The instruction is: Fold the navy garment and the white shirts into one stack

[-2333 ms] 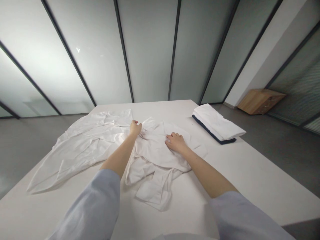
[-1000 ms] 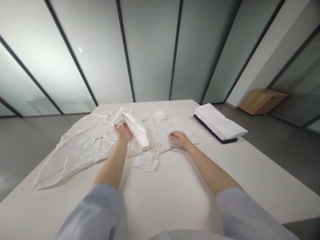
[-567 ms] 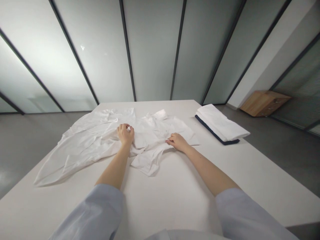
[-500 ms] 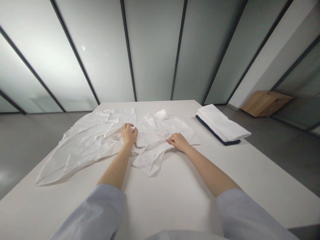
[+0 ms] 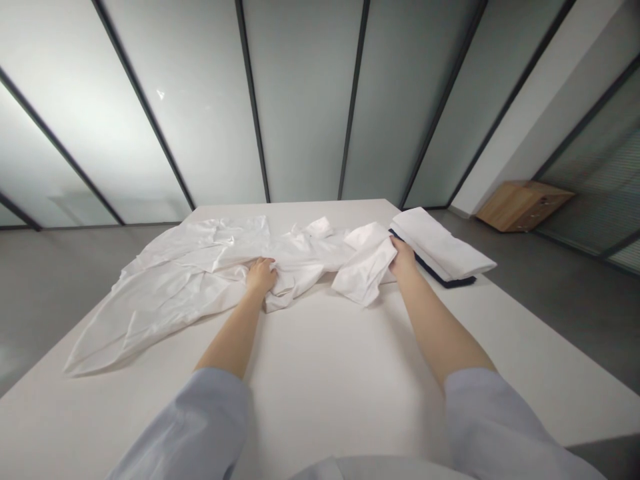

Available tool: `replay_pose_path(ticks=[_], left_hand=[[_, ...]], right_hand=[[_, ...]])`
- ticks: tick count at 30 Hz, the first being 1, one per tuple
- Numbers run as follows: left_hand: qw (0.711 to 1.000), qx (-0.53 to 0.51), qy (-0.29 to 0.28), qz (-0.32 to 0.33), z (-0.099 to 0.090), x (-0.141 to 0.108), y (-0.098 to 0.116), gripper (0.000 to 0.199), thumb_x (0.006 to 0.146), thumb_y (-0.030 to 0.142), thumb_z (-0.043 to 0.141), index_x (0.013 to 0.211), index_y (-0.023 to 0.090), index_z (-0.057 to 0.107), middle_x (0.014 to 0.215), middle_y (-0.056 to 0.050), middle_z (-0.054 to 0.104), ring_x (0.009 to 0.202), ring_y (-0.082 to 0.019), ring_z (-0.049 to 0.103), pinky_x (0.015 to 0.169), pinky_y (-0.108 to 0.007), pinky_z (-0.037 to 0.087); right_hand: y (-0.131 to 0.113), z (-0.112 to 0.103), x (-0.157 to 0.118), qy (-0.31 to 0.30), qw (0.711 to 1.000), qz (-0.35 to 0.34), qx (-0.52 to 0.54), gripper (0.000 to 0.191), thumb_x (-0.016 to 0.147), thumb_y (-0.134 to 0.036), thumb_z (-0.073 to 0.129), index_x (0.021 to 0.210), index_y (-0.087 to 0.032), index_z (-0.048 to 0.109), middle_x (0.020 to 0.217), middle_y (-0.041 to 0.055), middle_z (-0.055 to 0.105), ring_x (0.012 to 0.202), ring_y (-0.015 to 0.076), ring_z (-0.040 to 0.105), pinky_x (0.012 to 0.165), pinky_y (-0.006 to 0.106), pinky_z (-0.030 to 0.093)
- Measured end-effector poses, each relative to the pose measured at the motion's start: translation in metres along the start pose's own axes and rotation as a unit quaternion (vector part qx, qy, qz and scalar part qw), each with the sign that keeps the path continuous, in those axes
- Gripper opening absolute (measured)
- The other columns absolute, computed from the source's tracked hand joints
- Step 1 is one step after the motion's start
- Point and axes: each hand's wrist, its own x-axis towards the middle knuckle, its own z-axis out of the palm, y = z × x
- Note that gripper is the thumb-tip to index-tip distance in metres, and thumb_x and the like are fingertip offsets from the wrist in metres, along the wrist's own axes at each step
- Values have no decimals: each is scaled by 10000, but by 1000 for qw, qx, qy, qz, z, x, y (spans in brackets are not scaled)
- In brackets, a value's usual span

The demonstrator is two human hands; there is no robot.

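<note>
A crumpled white shirt lies spread across the table, with its long tail reaching toward the front left. My left hand rests in the middle of the cloth, fingers curled into a fold. My right hand pinches a lifted flap of the shirt, which looks like a sleeve end. That hand sits right next to a folded white garment with a navy edge. Light blue sleeves cover both my forearms near the elbows.
The white table has its far edge just behind the cloth and drops to a grey floor on both sides. A low wooden cabinet stands by the right wall. Frosted glass panels with dark frames line the back.
My right hand has moved right, drawing the flap of shirt with it toward the folded garment. The shirt's near part has shifted right too. My left hand has barely moved.
</note>
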Motion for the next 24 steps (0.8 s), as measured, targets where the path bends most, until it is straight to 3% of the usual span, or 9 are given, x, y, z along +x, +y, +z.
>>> replay_pose_path(ticks=[2, 4, 7, 9, 12, 15, 18, 21, 24], left_hand=[[1000, 4, 6, 1, -1, -1, 2, 378, 814, 203, 498, 1173, 201, 616, 1199, -119, 601, 1123, -272, 563, 965, -368, 423], [1000, 10, 11, -2, -2, -3, 3, 381, 811, 209, 504, 1177, 200, 611, 1190, -121, 594, 1120, -270, 556, 961, -367, 422], [999, 32, 42, -7, -5, -6, 6, 373, 799, 233, 532, 1163, 210, 614, 1175, -118, 585, 1130, -284, 526, 964, -383, 409], [995, 41, 90, -5, -9, -8, 9, 332, 810, 267, 539, 1126, 217, 626, 1156, -121, 589, 1128, -299, 509, 968, -403, 394], [991, 22, 131, 18, -17, -10, 18, 263, 877, 333, 461, 1014, 209, 648, 1046, -124, 630, 1056, -290, 546, 941, -403, 390], [996, -1, 67, 63, -24, -12, 34, 347, 915, 418, 385, 885, 201, 654, 863, -105, 666, 923, -263, 609, 864, -370, 416], [989, -4, -64, 131, -25, -18, 52, 420, 836, 586, 471, 834, 210, 659, 812, -90, 678, 860, -264, 635, 798, -351, 437], [967, 15, -154, 201, -21, -24, 62, 505, 672, 654, 625, 929, 220, 664, 982, -97, 680, 938, -290, 629, 829, -366, 448], [962, 51, -158, 218, -14, -25, 61, 461, 692, 483, 655, 1079, 234, 632, 1161, -95, 631, 1068, -289, 587, 918, -376, 428]], right_hand=[[-7, -3, 24, -7, 999, 24, 26, 303, 768, -485, 484, 782, -200, 587, 684, 43, 615, 668, 214, 595, 605, 331, 497], [-18, -2, 46, -41, 999, 30, -18, 424, 836, -503, 390, 1007, -178, 604, 902, 97, 663, 827, 228, 634, 692, 348, 523], [-35, 10, 66, -63, 989, 11, -132, 547, 885, -510, 331, 1323, -208, 456, 1263, 114, 571, 1141, 223, 557, 875, 369, 487], [-41, 21, 62, -63, 980, -37, -187, 579, 874, -505, 398, 1385, -233, 400, 1379, 97, 490, 1258, 227, 462, 973, 391, 423], [-38, 36, 29, -116, 957, -132, -232, 475, 855, -461, 478, 1255, -214, 542, 1284, 91, 572, 1182, 234, 512, 976, 371, 402], [-25, 44, -21, -215, 904, -186, -318, 326, 855, -438, 473, 906, -179, 663, 931, 73, 685, 896, 216, 602, 815, 316, 445], [-12, 44, -65, -279, 842, -195, -419, 343, 867, -431, 454, 719, -181, 636, 718, 39, 650, 720, 183, 569, 706, 280, 419], [-3, 38, -88, -317, 784, -215, -489, 306, 850, -443, 510, 822, -180, 664, 824, 53, 665, 785, 188, 570, 750, 279, 404], [2, 30, -91, -335, 735, -228, -543, 314, 793, -361, 598, 1041, -178, 658, 1067, 88, 650, 960, 225, 557, 845, 304, 383]])
